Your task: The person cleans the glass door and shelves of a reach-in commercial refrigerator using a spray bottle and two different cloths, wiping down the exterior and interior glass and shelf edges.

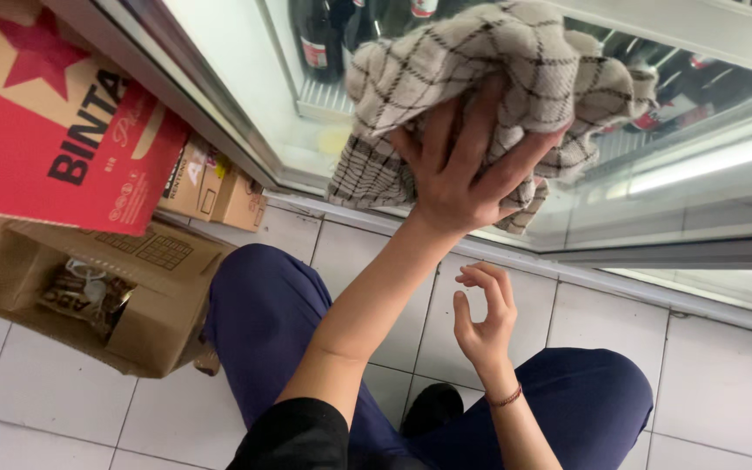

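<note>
- The left hand is raised, fingers spread and pressed flat on a checked cloth, holding it against the glass door of a cooler.
- The checked cloth, beige with dark lines, is bunched; its lower folds hang just above the door's bottom frame.
- The right hand hangs free below the left hand, fingers loosely curled, holding nothing. A thin bracelet sits on its wrist.
- The 2 hands are apart, with tiled floor between and below them.
- Dark bottles stand on a shelf behind the glass, near the cloth's left edge.
- The person crouches; both knees in dark blue trousers fill the floor directly before the door.
- An open brown cardboard box touches the left knee. A red carton sits above it.
- 3 small brown cartons line the base of the door frame at the left.
- Bare tiles lie at the right.
</note>
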